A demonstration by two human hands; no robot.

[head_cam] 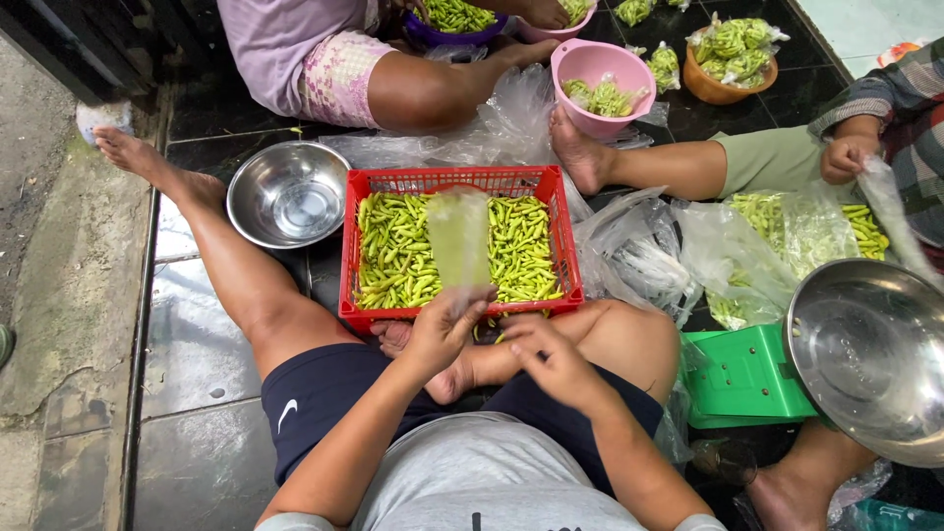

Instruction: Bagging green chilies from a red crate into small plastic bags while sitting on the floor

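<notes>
A small clear plastic bag (458,241) stands upright above the middle of the red crate (447,181), pinched at its lower end by the left hand (444,329), whose fingers are closed on it just over the crate's near edge; held that way it seems to hang open and ready over the heap rather than lying among it. The right hand (554,359) sits just beside the left, a little nearer the body, fingers curled inward; whether it grips anything I cannot tell, and it does not appear to touch the bag. Under the bag the crate is filled from wall to wall with green chillies (398,251), and it rests on the dark tiled floor between the seated person's spread legs, close enough for both hands to reach it. At the crate's far left corner lies an empty steel bowl (288,193). Off the crate's right side are loose clear bags (629,256), then a green scale (742,379) carrying a large steel pan (870,359). Beyond the far edge, other people sit with a pink bowl (600,69) and a brown bowl (733,87) holding bagged chillies.
</notes>
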